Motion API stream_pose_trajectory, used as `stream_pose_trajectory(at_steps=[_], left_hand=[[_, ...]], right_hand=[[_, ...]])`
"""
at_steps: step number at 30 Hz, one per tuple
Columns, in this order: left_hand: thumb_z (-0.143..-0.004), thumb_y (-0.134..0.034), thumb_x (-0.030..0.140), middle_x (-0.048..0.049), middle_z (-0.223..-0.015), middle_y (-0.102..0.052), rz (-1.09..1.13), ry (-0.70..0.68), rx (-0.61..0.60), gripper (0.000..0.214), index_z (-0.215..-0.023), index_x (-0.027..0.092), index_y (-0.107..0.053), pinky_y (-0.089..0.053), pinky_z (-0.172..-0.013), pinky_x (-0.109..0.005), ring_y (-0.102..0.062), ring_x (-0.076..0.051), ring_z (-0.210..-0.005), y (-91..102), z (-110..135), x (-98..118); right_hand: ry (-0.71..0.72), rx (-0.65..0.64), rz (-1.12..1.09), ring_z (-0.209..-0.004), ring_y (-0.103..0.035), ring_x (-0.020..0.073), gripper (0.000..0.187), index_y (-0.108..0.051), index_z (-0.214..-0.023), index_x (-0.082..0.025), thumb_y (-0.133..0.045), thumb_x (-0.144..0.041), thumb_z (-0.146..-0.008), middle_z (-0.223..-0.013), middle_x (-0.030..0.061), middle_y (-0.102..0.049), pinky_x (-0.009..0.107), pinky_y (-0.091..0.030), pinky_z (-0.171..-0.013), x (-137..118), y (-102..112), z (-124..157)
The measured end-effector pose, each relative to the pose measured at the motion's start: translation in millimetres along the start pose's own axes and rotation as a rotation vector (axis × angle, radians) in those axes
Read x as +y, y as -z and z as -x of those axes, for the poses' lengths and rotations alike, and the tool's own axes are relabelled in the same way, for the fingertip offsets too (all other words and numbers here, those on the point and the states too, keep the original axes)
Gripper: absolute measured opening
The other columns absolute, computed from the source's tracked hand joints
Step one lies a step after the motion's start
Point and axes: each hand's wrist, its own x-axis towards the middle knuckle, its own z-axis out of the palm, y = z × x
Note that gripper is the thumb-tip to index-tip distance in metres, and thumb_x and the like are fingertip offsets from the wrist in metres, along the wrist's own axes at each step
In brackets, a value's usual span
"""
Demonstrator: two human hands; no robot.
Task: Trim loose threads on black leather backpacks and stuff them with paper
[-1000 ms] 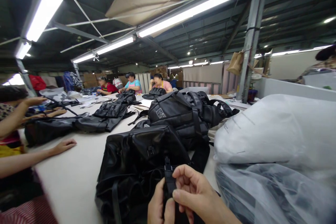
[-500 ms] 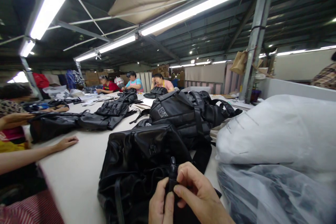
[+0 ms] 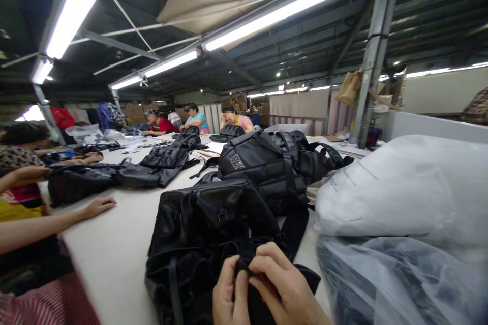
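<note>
Two bare hands work close together: the left hand (image 3: 232, 292) and the right hand (image 3: 280, 284). Each has its thumb and fingers drawn narrow, pinching one black strap (image 3: 244, 265) that lies between their fingertips. The strap's exact shape is hard to tell, being dark against dark.

One black bag (image 3: 206, 213) lies just beyond both hands, spreading to the left of the left hand; what it holds cannot be told. Farther beyond the hands, one bulky heap of black bags (image 3: 255, 160) touches it, and its number is unclear. Well to the left of the hands, at least two more black bags (image 3: 143, 175) lie on the pale table (image 3: 110, 244).

To the right of the right hand sit two plastic sacks, a cloudy white one (image 3: 396, 188) above a clearer one (image 3: 385, 279); their contents cannot be made out.

Left of the hands, one co-worker's hand (image 3: 99, 206) rests flat on the table, and another co-worker's hand (image 3: 28, 175) is at a bag. Far beyond, three people sit along the table.
</note>
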Motion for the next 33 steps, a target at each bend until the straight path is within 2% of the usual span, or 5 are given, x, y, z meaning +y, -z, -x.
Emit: stream_pose_trajectory(at_steps=[3,8,13,24,33], left_hand=[[-0.094,-0.053,0.049,-0.0011,-0.091,-0.072,-0.025,-0.025,-0.016,0.031,-0.099,0.022,-0.067,-0.050,-0.074,-0.021,-0.065,-0.016,-0.078,1.7,-1,1],[-0.098,-0.049,0.040,0.0013,-0.078,-0.069,-0.082,-0.117,-0.106,0.024,-0.100,0.023,-0.065,-0.048,-0.066,-0.019,-0.063,-0.013,-0.067,3.6,1,-1],[-0.099,-0.047,0.038,-0.0025,-0.090,-0.072,-0.151,-0.179,-0.130,0.025,-0.104,0.023,-0.066,-0.052,-0.074,-0.022,-0.067,-0.016,-0.076,2.7,5,-6],[-0.098,-0.050,0.040,-0.0023,-0.092,-0.073,-0.212,-0.267,-0.164,0.025,-0.103,0.025,-0.069,-0.053,-0.073,-0.021,-0.068,-0.016,-0.078,6.7,6,6],[-0.098,-0.049,0.047,-0.0032,-0.087,-0.074,-0.259,-0.319,-0.196,0.030,-0.100,0.025,-0.071,-0.055,-0.069,-0.022,-0.069,-0.017,-0.074,8.6,16,15]], right_hand=[[-0.003,-0.045,0.004,-0.078,-0.062,0.0144,0.018,-0.060,-0.089,-0.021,-0.044,-0.017,-0.095,-0.090,0.0052,-0.060,0.022,-0.051,-0.069,-4,3,-1],[-0.341,-0.076,-0.140,-0.064,-0.064,0.0137,0.017,-0.059,-0.080,-0.018,-0.050,-0.025,-0.092,-0.072,0.0016,-0.061,0.020,-0.049,-0.056,-13,14,-8],[-0.486,-0.136,-0.181,-0.051,-0.062,0.0121,0.020,-0.057,-0.075,-0.018,-0.048,-0.028,-0.091,-0.059,-0.0021,-0.059,0.018,-0.045,-0.048,-20,26,-15],[-0.411,-0.245,-0.060,-0.048,-0.062,0.0085,0.014,-0.054,-0.077,-0.019,-0.047,-0.020,-0.089,-0.063,-0.0041,-0.061,0.013,-0.038,-0.043,-26,42,-15],[-0.253,-0.361,0.294,-0.064,-0.063,0.0136,0.011,-0.064,-0.078,-0.019,-0.055,-0.017,-0.085,-0.071,0.0001,-0.069,0.021,-0.038,-0.059,-37,58,-16]])
